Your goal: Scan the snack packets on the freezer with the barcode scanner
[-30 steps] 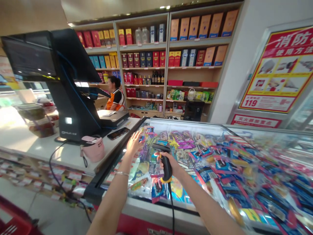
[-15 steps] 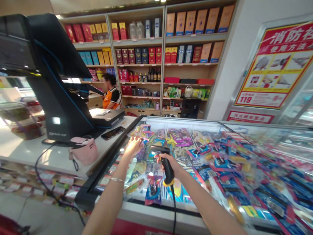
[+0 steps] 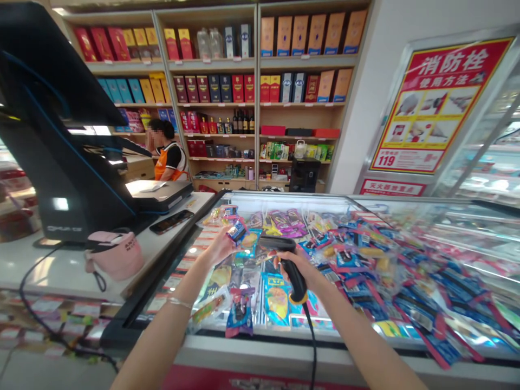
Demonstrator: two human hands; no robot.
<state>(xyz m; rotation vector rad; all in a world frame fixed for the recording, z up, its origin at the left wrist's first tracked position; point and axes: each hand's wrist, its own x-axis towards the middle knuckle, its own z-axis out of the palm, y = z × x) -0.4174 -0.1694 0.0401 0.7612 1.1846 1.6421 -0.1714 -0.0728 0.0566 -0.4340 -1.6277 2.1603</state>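
Note:
My left hand (image 3: 220,245) is closed on a small blue and pink snack packet (image 3: 237,232), held up over the glass-topped freezer (image 3: 211,342). In my right hand (image 3: 298,265) is a black and yellow barcode scanner (image 3: 294,277), gripped by its handle. The scanner's head points left towards the packet, with a gap between them. Its cable hangs down past the freezer's front edge. Below my hands lie a blue and pink packet (image 3: 239,311), a light blue packet with a yellow picture (image 3: 277,298) and a clear-wrapped packet (image 3: 210,311).
Many blue and pink packets (image 3: 414,309) are heaped to the right. On the left counter (image 3: 24,271) stand a black checkout terminal (image 3: 65,162), a pink pouch (image 3: 116,254) and a phone (image 3: 171,221). A person in an orange vest (image 3: 168,157) is behind, before shelves of boxes.
My left hand has lifted a blue and pink packet from the far left pile. The scanner in my right hand has turned towards it. The whole view has shifted slightly right.

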